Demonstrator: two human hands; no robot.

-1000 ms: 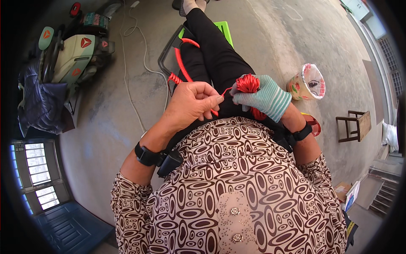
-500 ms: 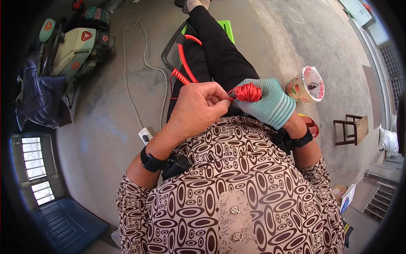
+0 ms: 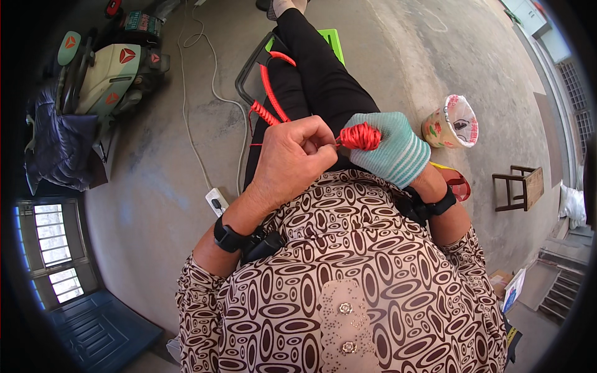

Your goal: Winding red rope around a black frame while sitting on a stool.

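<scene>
Over my lap, my bare left hand (image 3: 292,155) is closed, thumb and forefinger pinching red cord beside the bundle. My right hand (image 3: 393,149), in a pale green and white striped glove, is closed on a wound bundle of red cord (image 3: 359,137). The two hands almost meet. Beyond my left hand, a black curved frame (image 3: 241,79) lies by my thigh, its near end wrapped in tight turns of red cord (image 3: 265,113). A red strip (image 3: 271,93) runs along my leg beside it. My left fingers hide the cord's end.
A power strip (image 3: 216,202) with a white cable lies on the floor at left. A scooter (image 3: 106,81) stands far left. To the right are a flowered waste bin (image 3: 436,129) and a small wooden stool (image 3: 530,188). A bright green plastic thing (image 3: 334,45) is beyond my legs.
The right hand and the cord bundle have shifted slightly left. My left hand keeps its pinch, almost in the same place.
</scene>
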